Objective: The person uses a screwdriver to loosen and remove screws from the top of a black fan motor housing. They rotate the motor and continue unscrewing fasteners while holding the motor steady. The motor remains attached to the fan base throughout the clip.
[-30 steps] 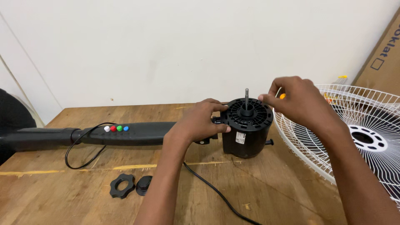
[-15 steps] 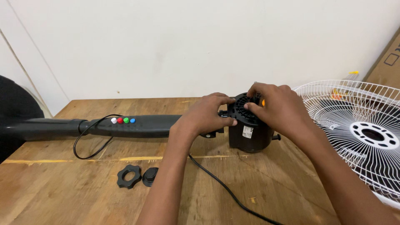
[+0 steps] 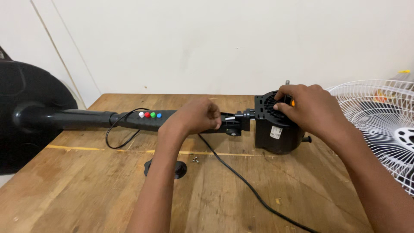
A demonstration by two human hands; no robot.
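A black fan motor stands on the wooden table, joined at its left to a dark stem carrying coloured buttons. My right hand grips the motor's vented top, with the metal shaft tip poking out above my fingers and a small orange bit under them. My left hand is curled around the stem just left of the joint.
A white wire fan grille lies at the right edge. The black round fan base fills the left. A black power cord runs toward me. A black cap and small screws lie near my left forearm.
My left hand has left the motor and moved left onto the stem. My right hand stays on the motor's top. The view has shifted left, showing more of the base.
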